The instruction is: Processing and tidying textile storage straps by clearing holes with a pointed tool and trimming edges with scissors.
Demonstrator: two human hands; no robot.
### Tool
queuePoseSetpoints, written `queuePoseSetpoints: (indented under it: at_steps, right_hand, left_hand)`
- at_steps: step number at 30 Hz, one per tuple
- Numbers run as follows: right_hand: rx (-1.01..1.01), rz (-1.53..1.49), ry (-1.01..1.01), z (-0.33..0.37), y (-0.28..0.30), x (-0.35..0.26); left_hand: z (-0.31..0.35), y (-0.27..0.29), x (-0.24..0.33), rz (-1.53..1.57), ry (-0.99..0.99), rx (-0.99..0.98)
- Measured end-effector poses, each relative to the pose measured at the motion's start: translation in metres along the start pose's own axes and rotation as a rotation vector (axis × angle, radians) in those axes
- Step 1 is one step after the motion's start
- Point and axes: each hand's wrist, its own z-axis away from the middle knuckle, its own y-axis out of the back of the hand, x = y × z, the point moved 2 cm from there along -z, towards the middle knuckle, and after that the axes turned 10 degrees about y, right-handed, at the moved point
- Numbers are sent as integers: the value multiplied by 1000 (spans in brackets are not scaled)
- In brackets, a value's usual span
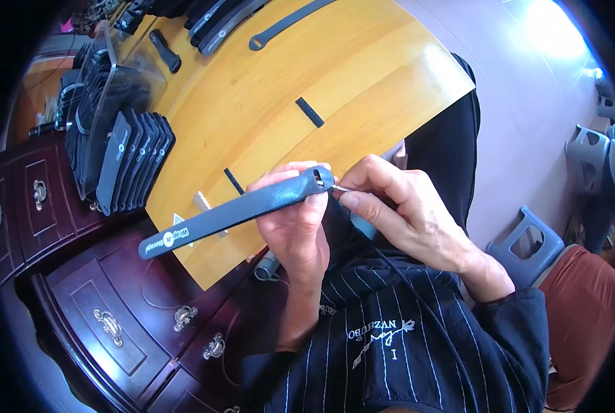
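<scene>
A long dark grey storage strap (242,211) with white lettering extends to the left, its rounded end with a slot facing right. My left hand (296,234) is closed around the strap near that slotted end. My right hand (418,213) pinches a thin metal tool (344,188) between thumb and forefinger. Its tip meets the edge of the strap's rounded end; the rest of the tool is hidden in my fingers. Just beyond my left hand, a short black strip (234,181) lies on the wooden table (252,124).
Another black strip (309,112) and a loose strap (287,26) lie farther back on the table. Bundled straps (134,164) stand at the left by a clear plastic box (118,76). Dark wooden drawers (101,320) are at lower left, a grey stool (526,248) at right.
</scene>
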Motion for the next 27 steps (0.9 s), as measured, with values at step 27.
queuePoseSetpoints:
  at_steps: [27]
  right_hand:
    - [37,504,379,-39,37,-35]
  left_hand:
    - [15,-5,-4,312,485,-196]
